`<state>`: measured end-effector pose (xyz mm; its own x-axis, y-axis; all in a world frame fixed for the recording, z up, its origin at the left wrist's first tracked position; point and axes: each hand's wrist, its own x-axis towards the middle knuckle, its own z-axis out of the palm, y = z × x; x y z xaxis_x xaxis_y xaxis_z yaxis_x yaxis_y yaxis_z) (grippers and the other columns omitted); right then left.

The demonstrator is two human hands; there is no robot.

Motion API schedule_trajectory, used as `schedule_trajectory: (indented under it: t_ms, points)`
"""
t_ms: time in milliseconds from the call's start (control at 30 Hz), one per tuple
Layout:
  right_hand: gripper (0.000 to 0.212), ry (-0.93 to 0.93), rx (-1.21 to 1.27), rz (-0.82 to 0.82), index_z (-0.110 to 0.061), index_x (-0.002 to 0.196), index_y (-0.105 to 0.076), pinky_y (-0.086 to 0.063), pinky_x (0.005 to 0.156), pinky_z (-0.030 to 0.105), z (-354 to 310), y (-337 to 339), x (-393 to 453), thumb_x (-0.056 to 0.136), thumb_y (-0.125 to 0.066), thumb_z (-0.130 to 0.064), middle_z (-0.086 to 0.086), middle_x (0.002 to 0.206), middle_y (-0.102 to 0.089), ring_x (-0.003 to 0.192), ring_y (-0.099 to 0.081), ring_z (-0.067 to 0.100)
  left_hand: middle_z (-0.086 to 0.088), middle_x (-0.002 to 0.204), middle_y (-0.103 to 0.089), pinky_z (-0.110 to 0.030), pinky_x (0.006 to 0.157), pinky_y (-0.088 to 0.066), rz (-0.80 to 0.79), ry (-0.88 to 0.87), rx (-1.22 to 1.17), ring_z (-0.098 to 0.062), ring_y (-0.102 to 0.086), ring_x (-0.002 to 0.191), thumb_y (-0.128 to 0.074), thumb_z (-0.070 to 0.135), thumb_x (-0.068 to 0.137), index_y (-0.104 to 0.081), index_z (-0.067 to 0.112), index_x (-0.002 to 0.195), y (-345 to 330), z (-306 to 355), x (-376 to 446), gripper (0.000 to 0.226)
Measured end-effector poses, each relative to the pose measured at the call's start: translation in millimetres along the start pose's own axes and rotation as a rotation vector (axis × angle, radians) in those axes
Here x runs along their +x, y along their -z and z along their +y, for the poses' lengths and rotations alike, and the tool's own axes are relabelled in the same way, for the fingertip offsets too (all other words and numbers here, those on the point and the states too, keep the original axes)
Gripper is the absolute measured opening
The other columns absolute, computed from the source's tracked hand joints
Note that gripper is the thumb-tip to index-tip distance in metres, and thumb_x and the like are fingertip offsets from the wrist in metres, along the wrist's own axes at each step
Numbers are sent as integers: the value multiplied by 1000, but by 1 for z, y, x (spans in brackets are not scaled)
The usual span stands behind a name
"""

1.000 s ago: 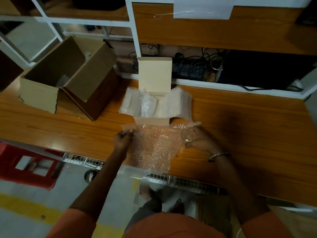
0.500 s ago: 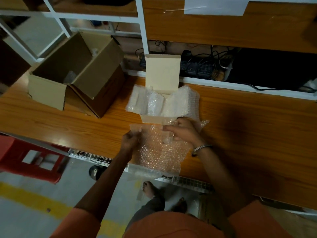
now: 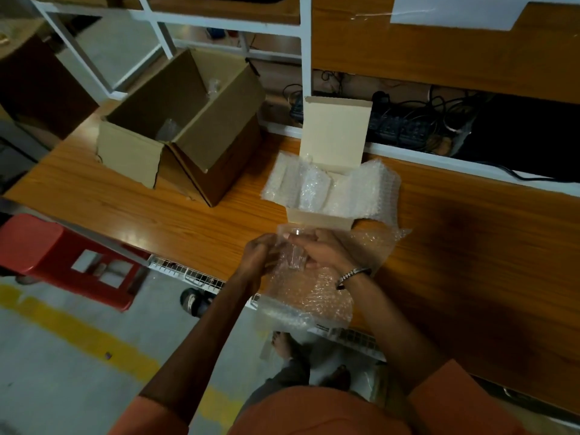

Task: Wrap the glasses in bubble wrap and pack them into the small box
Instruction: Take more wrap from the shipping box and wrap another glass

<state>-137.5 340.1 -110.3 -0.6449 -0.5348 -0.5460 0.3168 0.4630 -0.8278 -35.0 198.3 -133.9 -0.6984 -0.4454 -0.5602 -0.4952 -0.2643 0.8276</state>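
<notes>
Lying between both grips, the glass [image 3: 293, 255] is clasped by the right hand [image 3: 323, 252] atop the bubble wrap sheet [image 3: 310, 296], long axis pointing away; the sheet's edge is pinched by the left hand [image 3: 259, 254]. Small box [image 3: 317, 219] just beyond.

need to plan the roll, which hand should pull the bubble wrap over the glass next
Left, probably. The left hand already pinches the bubble wrap sheet at its edge, while the right hand holds the glass down on it.
</notes>
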Motion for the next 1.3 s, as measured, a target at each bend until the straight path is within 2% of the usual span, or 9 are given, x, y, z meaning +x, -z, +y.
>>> schedule_trajectory:
  t_ms: [133,367,467,700,767,933,1067,1133,1300]
  points:
    - [45,40,25,-44,-27,112,-76,-66,78,32,-9,4,-3,83,-81,-61,-6,100,-82,95,-78,12,-3,110,-80,-34,76,-56,-6,-58,-86,-25,-70,103,-68,29,103,-76,16,114,1,8,-1,19]
    - [86,-12,403,-191,-11,150,-49,-59,102,48,-9,19,-3,80,-92,-38,13,139,-67,121,-70,31,3,139,-71,-54,102,-59,-188,-132,-82,-24,-64,133,-60,27,107,-71,24,136,-2,29,-8,31]
    - [74,-17,548,-263,-8,143,-56,-52,110,54,-12,27,-10,83,-87,-38,19,139,-67,123,-69,35,7,140,-70,-50,101,-60,-260,-166,13,-21,-66,131,-62,34,106,-66,34,141,-12,37,-19,35]
    - [94,7,612,-189,-31,164,-20,-53,107,56,-12,38,-16,92,-78,-15,11,121,-64,90,-78,19,7,137,-69,-30,86,-64,-299,-259,113,-16,-71,122,-77,34,98,-58,38,146,-26,40,-26,52]
    - [98,27,591,-195,-36,166,-15,-55,106,54,-12,46,-22,92,-78,-17,17,142,-59,100,-78,24,4,134,-70,-32,86,-64,-310,-294,171,-15,-73,118,-75,34,100,-57,33,148,-28,42,-28,52]
    - [87,69,246,-103,-37,159,-35,-61,86,34,-18,69,-41,87,-84,-37,9,143,-61,106,-76,23,0,133,-72,-41,94,-64,-325,-374,185,-20,-73,118,-74,26,100,-59,21,146,-32,48,-29,49]
    - [116,158,-215,66,-49,159,-30,-51,100,39,-27,100,-41,61,-92,-60,0,139,-43,126,-49,19,-2,136,-71,-35,92,-63,-411,-360,153,-20,-73,119,-74,12,98,-58,18,149,-33,58,-30,53]
    - [100,260,-268,-17,-47,154,-43,-47,110,38,-33,110,-47,67,-92,-53,-6,148,-43,134,-46,12,-4,138,-70,-43,98,-62,-467,-370,146,-24,-71,123,-75,6,96,-60,16,148,-35,64,-29,55]
    - [54,398,-255,-66,-27,125,-68,-59,96,33,-33,119,-54,78,-91,-38,-9,122,-76,112,-71,1,-10,135,-71,-50,101,-60,-512,-430,146,-30,-70,124,-79,1,89,-64,9,142,-41,83,-28,56]
